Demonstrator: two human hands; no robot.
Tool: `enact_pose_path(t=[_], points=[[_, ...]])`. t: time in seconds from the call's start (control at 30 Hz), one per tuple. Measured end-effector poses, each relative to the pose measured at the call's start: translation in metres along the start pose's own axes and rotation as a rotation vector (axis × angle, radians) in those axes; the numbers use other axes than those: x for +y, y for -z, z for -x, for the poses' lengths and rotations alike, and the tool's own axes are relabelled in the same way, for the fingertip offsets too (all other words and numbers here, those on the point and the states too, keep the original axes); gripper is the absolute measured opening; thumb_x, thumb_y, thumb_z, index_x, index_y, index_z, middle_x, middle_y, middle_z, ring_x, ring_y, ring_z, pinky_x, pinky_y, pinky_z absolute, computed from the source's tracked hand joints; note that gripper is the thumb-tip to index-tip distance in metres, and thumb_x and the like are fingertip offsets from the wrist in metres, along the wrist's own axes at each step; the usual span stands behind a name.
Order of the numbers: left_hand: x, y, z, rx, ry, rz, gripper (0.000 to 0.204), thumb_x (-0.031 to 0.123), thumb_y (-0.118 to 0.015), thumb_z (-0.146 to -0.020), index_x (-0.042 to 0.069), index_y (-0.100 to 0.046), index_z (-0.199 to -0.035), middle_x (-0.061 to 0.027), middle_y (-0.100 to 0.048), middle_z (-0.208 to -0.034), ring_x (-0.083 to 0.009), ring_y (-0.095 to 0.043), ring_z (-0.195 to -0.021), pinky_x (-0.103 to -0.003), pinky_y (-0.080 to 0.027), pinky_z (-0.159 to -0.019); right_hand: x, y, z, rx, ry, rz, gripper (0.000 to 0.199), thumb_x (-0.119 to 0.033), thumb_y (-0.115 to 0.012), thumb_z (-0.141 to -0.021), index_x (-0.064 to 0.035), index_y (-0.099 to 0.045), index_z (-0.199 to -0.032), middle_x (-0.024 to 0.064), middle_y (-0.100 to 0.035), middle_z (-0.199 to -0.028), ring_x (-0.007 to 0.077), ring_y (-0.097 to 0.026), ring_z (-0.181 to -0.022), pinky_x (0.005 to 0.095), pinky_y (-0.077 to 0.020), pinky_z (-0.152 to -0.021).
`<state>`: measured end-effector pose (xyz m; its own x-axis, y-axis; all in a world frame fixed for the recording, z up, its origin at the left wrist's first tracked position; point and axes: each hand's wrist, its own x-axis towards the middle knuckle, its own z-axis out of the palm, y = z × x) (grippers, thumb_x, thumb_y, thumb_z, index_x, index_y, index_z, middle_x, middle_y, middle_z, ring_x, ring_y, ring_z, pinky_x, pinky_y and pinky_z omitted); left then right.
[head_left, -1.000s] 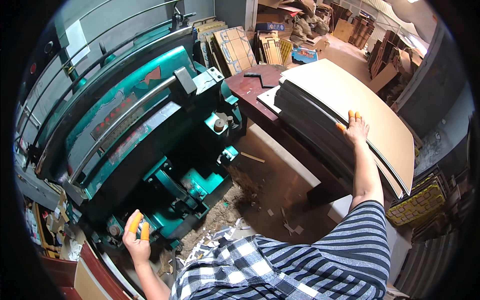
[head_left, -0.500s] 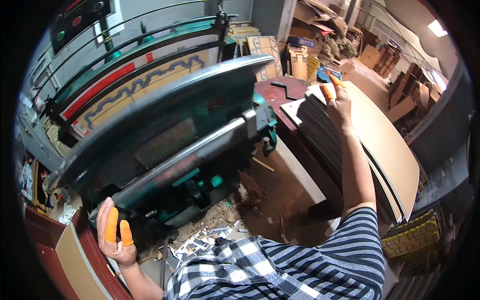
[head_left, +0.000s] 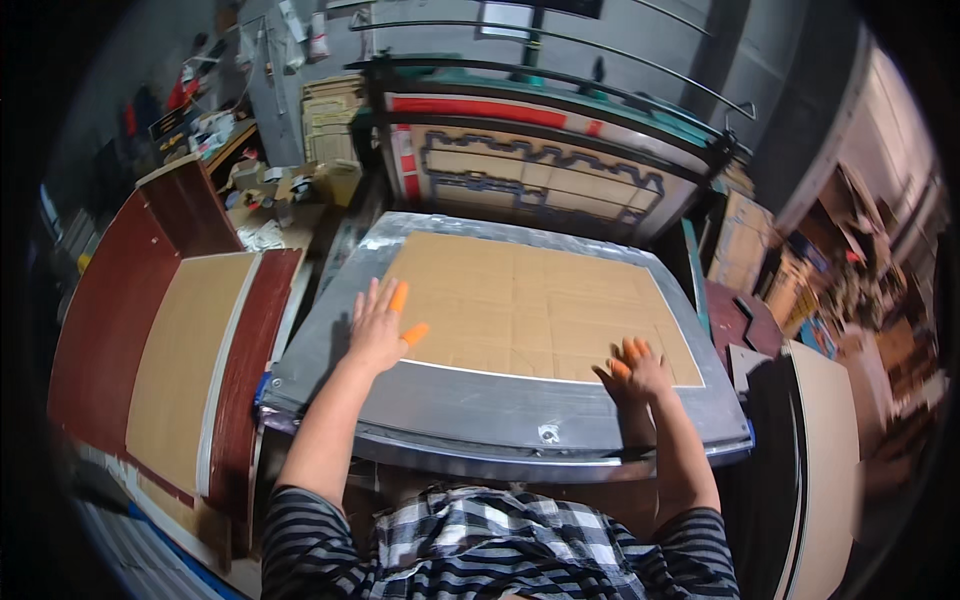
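Both hands now flat on cardboard sheet [head_left: 530, 305] — left hand [head_left: 378, 330], right hand [head_left: 636, 370].

Matt brown cardboard sheet [head_left: 530, 305] on dull metal platen [head_left: 480, 420].

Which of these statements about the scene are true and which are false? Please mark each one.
1. Both hands rest on the cardboard sheet. True: left hand at its left edge, right hand at its near right edge.
2. The sheet lies on a wooden floor. False: it lies on a grey metal platen.
3. Some fingers wear orange finger covers. True.
4. The right hand holds a knife. False: it lies open on the sheet.
5. A die board stands upright behind the platen. True.
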<state>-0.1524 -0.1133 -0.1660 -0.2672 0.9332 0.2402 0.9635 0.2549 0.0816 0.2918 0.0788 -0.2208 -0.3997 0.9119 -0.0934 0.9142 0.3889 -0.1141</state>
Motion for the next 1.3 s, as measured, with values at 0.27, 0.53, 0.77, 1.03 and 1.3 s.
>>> enact_pose_path(t=[0.27, 0.53, 0.77, 1.03, 1.3], points=[[-0.04, 0.049, 0.099, -0.436, -0.058, 0.143, 0.103, 0.078, -0.054, -0.073, 0.008, -0.035, -0.145, -0.0109, -0.032, -0.152, -0.0327, -0.021, -0.143, -0.053, -0.011, -0.115, -0.003, 0.042, 0.115, -0.006, 0.292, -0.085, 0.082, -0.065, -0.063, -0.075, -0.0096, -0.05, -0.134, 0.0186, -0.044, -0.139, 0.034, -0.031, -0.136, 0.0506, -0.0232, -0.108], [-0.097, 0.078, 0.153, 0.392, -0.318, 0.15, 0.026, 0.006, -0.061, -0.074, 0.01, -0.069, -0.099, -0.0044, -0.067, -0.101, -0.0233, -0.061, -0.098, -0.039, -0.046, -0.09, -0.066, 0.054, 0.184, 0.385, 0.436, 0.16, 0.026, -0.002, -0.059, -0.085, -0.0009, -0.063, -0.111, 0.0187, -0.064, -0.11, 0.0374, -0.06, -0.106, 0.0434, -0.0502, -0.089], [-0.194, 0.219, 0.126, 0.278, -0.332, -0.161, 0.026, 0.004, -0.063, -0.072, 0.015, -0.069, -0.096, -0.0066, -0.067, -0.092, -0.0289, -0.064, -0.091, -0.038, -0.052, -0.081, -0.165, 0.093, 0.154, 0.347, 0.485, -0.068, 0.039, 0.011, -0.051, -0.079, -0.0032, -0.062, -0.114, 0.0218, -0.063, -0.113, 0.038, -0.061, -0.105, 0.0414, -0.0504, -0.089], [-0.288, 0.37, 0.368, 0.526, 0.249, -0.582, 0.034, 0.001, -0.062, -0.077, 0.01, -0.067, -0.109, -0.0142, -0.066, -0.112, -0.032, -0.062, -0.107, -0.04, -0.049, -0.093, -0.475, 0.123, 0.065, 0.541, 1.017, -0.256, 0.047, 0.008, -0.052, -0.076, -0.0099, -0.063, -0.118, 0.0145, -0.064, -0.117, 0.0348, -0.062, -0.103, 0.0383, -0.0499, -0.09], [-0.336, 0.173, 0.53, 0.528, 0.833, -0.461, 0.013, 0.013, -0.057, -0.087, 0.005, -0.067, -0.091, -0.0152, -0.065, -0.091, -0.0326, -0.062, -0.083, -0.042, -0.049, -0.069, -0.744, 0.016, -0.009, 0.613, 1.285, -0.122, 0.04, -0.015, -0.053, -0.084, -0.0142, -0.057, -0.124, 0.0123, -0.063, -0.117, 0.0294, -0.056, -0.113, 0.0466, -0.0401, -0.099]])
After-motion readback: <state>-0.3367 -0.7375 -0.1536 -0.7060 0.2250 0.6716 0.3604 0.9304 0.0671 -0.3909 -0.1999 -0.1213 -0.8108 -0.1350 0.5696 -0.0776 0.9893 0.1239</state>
